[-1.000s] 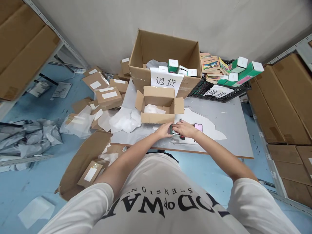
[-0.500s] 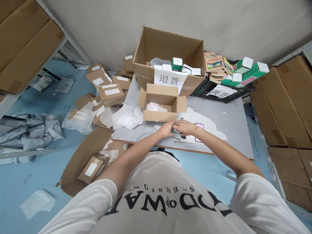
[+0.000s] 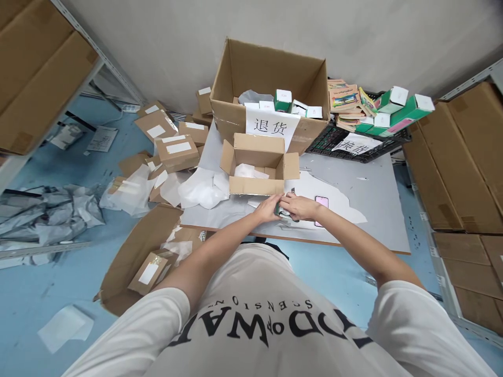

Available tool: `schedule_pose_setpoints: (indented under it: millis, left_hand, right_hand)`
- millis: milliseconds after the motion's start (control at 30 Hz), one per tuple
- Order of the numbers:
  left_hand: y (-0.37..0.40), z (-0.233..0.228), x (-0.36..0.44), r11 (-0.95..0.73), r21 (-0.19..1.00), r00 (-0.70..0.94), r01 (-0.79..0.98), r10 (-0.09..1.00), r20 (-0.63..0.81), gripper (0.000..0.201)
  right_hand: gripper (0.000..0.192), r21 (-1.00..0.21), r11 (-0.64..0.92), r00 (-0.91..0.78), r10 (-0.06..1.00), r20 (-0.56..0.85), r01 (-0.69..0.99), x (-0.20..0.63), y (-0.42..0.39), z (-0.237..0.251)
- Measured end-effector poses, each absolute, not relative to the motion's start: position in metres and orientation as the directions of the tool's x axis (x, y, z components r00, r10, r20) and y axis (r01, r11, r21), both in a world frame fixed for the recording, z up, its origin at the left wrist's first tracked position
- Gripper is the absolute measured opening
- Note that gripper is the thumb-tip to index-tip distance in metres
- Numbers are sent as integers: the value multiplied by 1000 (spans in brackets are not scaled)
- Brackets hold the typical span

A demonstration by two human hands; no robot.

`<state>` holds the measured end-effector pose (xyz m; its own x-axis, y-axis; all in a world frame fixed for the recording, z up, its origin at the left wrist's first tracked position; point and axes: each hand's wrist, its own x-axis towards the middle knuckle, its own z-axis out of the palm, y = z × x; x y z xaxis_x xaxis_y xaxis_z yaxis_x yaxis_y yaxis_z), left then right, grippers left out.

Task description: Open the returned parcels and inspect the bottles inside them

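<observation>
Close together at the table's front edge, both my hands are on a small green-and-white box [image 3: 277,210], mostly covered by my fingers. My left hand [image 3: 268,209] is closed around its left side. From the right, my right hand [image 3: 297,207] reaches over it with bent fingers, near its open-looking end; the details there are too small to make out. Just beyond my hands stands an open cardboard box [image 3: 256,185] with white wrapping inside. A dark, thin object lies partly hidden under my right hand. A phone with a pink screen [image 3: 321,203] is right of that hand.
A large carton [image 3: 231,118] with green-and-white boxes stands behind. Right of it, a black crate [image 3: 326,142] holds booklets and boxes. Wrapping sheets [image 3: 204,187] and several parcels [image 3: 178,152] crowd the left. Shelves with cartons [image 3: 440,167] flank the table [image 3: 377,209].
My hands stay at nearly the same place, while more of the green-and-white box shows between them. My right fingers have shifted slightly. The whole view has moved a little.
</observation>
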<state>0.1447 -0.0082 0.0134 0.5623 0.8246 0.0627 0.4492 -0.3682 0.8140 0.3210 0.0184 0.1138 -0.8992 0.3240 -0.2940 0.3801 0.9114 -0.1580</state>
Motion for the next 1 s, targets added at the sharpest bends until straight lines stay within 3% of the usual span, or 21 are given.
schedule_pose_setpoints:
  millis: [133, 367, 567, 700, 867, 1000]
  left_hand:
    - [-5, 11, 145, -383, 835, 584, 396, 807, 93, 97]
    - [-5, 12, 147, -372, 862, 600, 345, 794, 103, 93]
    - [-4, 11, 147, -380, 867, 642, 324, 761, 94, 96]
    - [-1, 10, 148, -388, 859, 635, 334, 766, 99, 89]
    - [2, 15, 148, -378, 836, 597, 397, 798, 78, 76]
    - [3, 21, 151, -365, 797, 585, 481, 811, 18, 67]
  right_hand:
    - [32, -94, 927, -897, 320, -304, 362, 324, 18, 110]
    - [31, -96, 947, -924, 271, -268, 306, 331, 22, 102]
    - [29, -49, 970, -922, 208, -327, 237, 338, 24, 104]
    - [29, -20, 963, -906, 244, -345, 267, 340, 22, 110]
    - [22, -163, 875, -863, 389, -322, 455, 338, 18, 116]
    - [25, -298, 822, -869, 417, -265, 485, 340, 17, 113]
